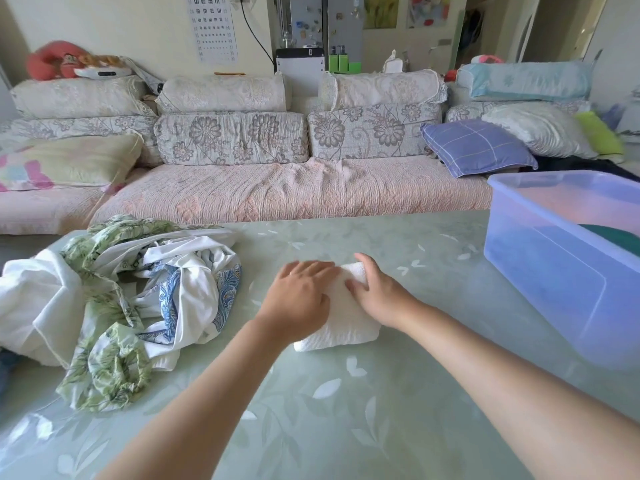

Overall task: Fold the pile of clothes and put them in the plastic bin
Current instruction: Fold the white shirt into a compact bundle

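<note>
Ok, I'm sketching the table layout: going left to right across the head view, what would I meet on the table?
pile of clothes → left hand → right hand → plastic bin. Both hands press on the folded white cloth, so it has no clear place of its own in the order.

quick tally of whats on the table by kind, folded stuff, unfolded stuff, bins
folded white cloth: 1
heap of unfolded clothes: 1 (its pieces cannot be counted apart)
plastic bin: 1
dark green item inside the bin: 1
total: 4
</note>
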The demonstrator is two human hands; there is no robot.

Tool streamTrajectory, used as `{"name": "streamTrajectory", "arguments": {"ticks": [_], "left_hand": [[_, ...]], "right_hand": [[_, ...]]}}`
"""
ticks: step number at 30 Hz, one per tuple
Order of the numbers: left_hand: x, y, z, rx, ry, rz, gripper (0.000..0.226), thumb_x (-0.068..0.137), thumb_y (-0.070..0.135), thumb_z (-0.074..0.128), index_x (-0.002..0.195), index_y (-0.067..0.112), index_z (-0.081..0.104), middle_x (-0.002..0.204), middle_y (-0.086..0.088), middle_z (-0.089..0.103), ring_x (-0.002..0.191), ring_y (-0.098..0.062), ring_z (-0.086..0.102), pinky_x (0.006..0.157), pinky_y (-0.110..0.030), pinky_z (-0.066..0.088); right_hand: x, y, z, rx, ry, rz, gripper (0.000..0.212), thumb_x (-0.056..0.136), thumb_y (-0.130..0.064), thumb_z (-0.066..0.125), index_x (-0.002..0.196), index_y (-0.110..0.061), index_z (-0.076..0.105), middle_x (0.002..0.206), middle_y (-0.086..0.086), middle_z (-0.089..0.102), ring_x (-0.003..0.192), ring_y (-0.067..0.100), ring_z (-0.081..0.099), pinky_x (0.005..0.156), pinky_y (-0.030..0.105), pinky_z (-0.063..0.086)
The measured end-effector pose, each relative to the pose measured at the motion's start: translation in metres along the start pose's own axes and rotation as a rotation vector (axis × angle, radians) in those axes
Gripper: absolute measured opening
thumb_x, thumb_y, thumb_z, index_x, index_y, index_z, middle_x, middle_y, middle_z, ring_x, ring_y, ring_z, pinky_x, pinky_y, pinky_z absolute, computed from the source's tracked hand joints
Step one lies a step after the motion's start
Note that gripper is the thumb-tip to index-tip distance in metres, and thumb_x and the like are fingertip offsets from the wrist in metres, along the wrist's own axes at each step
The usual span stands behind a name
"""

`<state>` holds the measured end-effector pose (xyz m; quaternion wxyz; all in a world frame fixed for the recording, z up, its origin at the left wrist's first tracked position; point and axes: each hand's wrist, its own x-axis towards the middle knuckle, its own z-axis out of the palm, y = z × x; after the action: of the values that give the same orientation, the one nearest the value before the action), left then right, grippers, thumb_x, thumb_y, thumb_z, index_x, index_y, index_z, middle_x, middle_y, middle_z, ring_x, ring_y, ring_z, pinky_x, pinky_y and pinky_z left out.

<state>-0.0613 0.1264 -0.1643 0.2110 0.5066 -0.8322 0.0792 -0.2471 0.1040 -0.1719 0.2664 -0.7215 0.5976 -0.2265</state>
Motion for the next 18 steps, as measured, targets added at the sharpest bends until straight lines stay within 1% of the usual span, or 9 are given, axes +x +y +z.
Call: {"name": "streamTrajectory", "arguments": {"ticks": [2,4,6,7,8,10,13,15,18], "left_hand": [[-0.003,-0.001,0.018,0.035,-0.054,-0.005,0.064,0.083,0.040,0.027,0.142,0.025,0.047,0.146,0.004,0.047,0.135,-0.019,0.040,0.113,-0.034,0.023],[-0.002,-0.004,0.028,0.022,-0.081,-0.001,0.068,0.085,0.047,0.023,0.145,0.022,0.042,0.149,0.002,0.044,0.136,-0.021,0.037,0.115,-0.035,0.022],[0.000,-0.010,0.033,-0.070,-0.100,-0.014,0.068,0.086,0.046,0.023,0.146,0.019,0.040,0.149,0.000,0.043,0.137,-0.020,0.037,0.116,-0.033,0.023],[0.001,-0.014,0.036,-0.151,-0.108,-0.044,0.068,0.086,0.046,0.023,0.145,0.016,0.039,0.148,-0.002,0.045,0.137,-0.020,0.038,0.116,-0.031,0.024],[0.000,-0.016,0.036,-0.243,-0.117,-0.095,0.069,0.086,0.048,0.024,0.143,0.012,0.040,0.145,-0.004,0.047,0.136,-0.020,0.039,0.114,-0.028,0.025],[-0.002,-0.020,0.037,-0.398,-0.153,-0.222,0.063,0.088,0.049,0.031,0.137,0.009,0.040,0.141,-0.007,0.048,0.134,-0.020,0.040,0.107,-0.022,0.026],[0.001,-0.022,0.039,-0.497,-0.198,-0.360,0.047,0.100,0.037,0.044,0.143,0.018,0.043,0.151,0.001,0.041,0.140,-0.016,0.034,0.111,-0.024,0.022],[0.004,-0.026,0.042,-0.547,-0.207,-0.414,0.046,0.101,0.038,0.044,0.144,0.024,0.045,0.152,0.004,0.041,0.139,-0.013,0.035,0.114,-0.028,0.024],[0.005,-0.029,0.045,-0.549,-0.235,-0.447,0.047,0.100,0.042,0.042,0.144,0.027,0.045,0.149,0.005,0.045,0.136,-0.014,0.039,0.111,-0.029,0.028]], "right_hand": [[0.004,0.001,0.007,-0.179,0.071,-0.031,0.061,0.103,-0.039,0.041,0.157,-0.024,0.016,0.150,0.015,0.040,0.136,0.034,0.042,0.108,0.041,0.036],[0.006,0.003,0.011,-0.373,0.221,-0.244,0.054,0.100,-0.029,0.038,0.152,-0.020,0.034,0.146,0.012,0.043,0.133,0.033,0.044,0.107,0.045,0.038],[0.012,0.006,0.015,-0.426,0.237,-0.468,0.056,0.095,-0.028,0.030,0.145,-0.013,0.049,0.148,0.011,0.047,0.136,0.030,0.044,0.111,0.044,0.038],[0.013,0.005,0.018,-0.443,0.180,-0.507,0.060,0.095,-0.032,0.026,0.147,-0.011,0.046,0.153,0.010,0.043,0.143,0.027,0.037,0.117,0.040,0.031],[0.013,0.006,0.022,-0.446,0.124,-0.495,0.062,0.097,-0.037,0.024,0.152,-0.010,0.038,0.158,0.007,0.036,0.149,0.023,0.025,0.122,0.034,0.020],[0.013,0.008,0.025,-0.399,0.012,-0.410,0.064,0.103,-0.044,0.032,0.157,-0.012,0.023,0.165,0.001,0.021,0.154,0.015,0.005,0.123,0.025,0.004],[0.015,0.010,0.019,-0.317,-0.118,-0.288,0.071,0.101,-0.048,0.045,0.159,-0.019,0.017,0.166,-0.005,0.013,0.153,0.009,0.001,0.122,0.025,0.003],[0.017,0.009,0.013,-0.258,-0.175,-0.238,0.071,0.100,-0.049,0.047,0.159,-0.023,0.017,0.166,-0.007,0.013,0.152,0.008,0.003,0.122,0.026,0.004],[0.020,0.010,0.013,-0.230,-0.189,-0.249,0.075,0.098,-0.051,0.052,0.159,-0.024,0.018,0.167,-0.004,0.013,0.153,0.008,0.005,0.122,0.026,0.004]]}}
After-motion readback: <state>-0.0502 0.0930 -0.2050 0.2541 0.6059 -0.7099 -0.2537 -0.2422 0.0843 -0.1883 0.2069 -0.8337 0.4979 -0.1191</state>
